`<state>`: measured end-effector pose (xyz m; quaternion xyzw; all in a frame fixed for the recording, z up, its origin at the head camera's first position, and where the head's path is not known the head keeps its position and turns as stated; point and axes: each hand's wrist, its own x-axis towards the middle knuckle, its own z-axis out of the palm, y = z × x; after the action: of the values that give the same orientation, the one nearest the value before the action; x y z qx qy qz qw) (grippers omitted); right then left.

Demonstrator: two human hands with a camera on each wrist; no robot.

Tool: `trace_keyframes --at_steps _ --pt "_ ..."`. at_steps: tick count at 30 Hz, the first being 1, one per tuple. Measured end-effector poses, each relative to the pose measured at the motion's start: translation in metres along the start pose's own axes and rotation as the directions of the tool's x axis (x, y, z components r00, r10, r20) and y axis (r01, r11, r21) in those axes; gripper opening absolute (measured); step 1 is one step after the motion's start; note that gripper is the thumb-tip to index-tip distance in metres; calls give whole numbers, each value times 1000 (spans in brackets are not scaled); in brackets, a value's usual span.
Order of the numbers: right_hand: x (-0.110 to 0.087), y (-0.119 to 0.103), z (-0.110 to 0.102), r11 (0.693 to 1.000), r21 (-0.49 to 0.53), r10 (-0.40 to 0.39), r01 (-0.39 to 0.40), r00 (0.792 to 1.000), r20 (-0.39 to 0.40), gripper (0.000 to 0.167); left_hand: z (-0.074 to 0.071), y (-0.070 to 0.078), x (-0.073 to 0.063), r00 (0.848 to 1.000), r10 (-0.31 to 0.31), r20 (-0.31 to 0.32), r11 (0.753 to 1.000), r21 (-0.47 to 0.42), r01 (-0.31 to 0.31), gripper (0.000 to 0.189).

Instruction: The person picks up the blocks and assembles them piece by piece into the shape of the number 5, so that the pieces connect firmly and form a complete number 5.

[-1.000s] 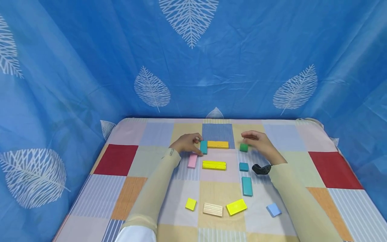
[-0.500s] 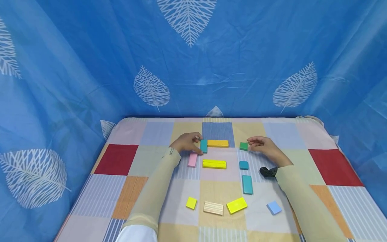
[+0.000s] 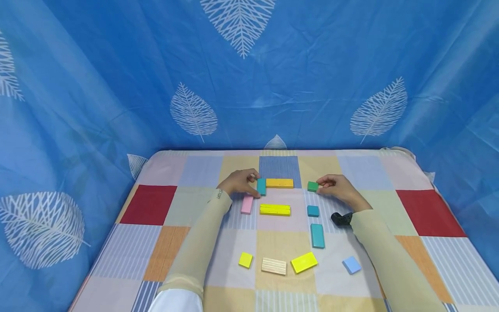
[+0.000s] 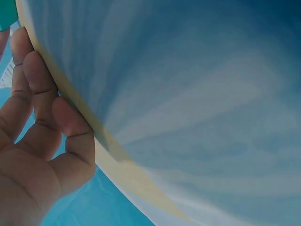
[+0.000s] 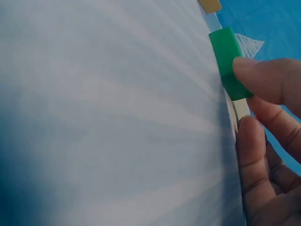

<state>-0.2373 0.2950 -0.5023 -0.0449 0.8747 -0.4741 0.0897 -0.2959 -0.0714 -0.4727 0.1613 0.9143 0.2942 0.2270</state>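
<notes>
In the head view my left hand (image 3: 238, 183) pinches an upright-lying teal block (image 3: 261, 187) lengthwise, thumb at its near end and a finger at its far end. That block abuts the left end of an orange block (image 3: 279, 183). A pink block (image 3: 247, 204) lies just below the left thumb. My right hand (image 3: 338, 189) pinches a small green block (image 3: 312, 186) at its right side. In the right wrist view the thumb presses on the green block (image 5: 229, 63). Only a corner of the teal block (image 4: 7, 14) shows in the left wrist view.
Below lie a long yellow piece (image 3: 275, 209), a small teal block (image 3: 313, 211) and a larger teal block (image 3: 317, 236). Nearest are a yellow square (image 3: 245, 260), a striped wooden block (image 3: 274, 266), a yellow block (image 3: 304, 262) and a blue block (image 3: 351, 264). Blue curtains surround the patchwork-covered table (image 3: 187, 208).
My right hand has gone from above the green block to its right side, with thumb and finger now on it. The left hand stays on the teal block. The head view shifts slightly.
</notes>
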Motion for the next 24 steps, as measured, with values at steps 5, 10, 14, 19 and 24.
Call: trace_keyframes --at_steps 5,10,14,19,24 --pt "2 -6 0 1000 -26 -1 0 1000 -2 38 -1 0 0 1000 -5 -4 1000 -5 5 60" --pt "7 -10 1 998 -59 16 -16 1000 -2 36 -1 -2 1 1000 -3 -6 1000 -11 3 60" --pt "10 -13 2 997 -63 41 -40 999 13 36 0 -4 2 1000 -7 -6 1000 -11 7 61" --pt "14 -19 2 995 -76 60 -57 997 38 34 1 -4 2 1000 -4 -3 1000 -9 4 62" --pt "17 -23 1 996 -71 65 -60 996 64 35 1 -5 2 1000 7 -1 1000 -8 -7 62"
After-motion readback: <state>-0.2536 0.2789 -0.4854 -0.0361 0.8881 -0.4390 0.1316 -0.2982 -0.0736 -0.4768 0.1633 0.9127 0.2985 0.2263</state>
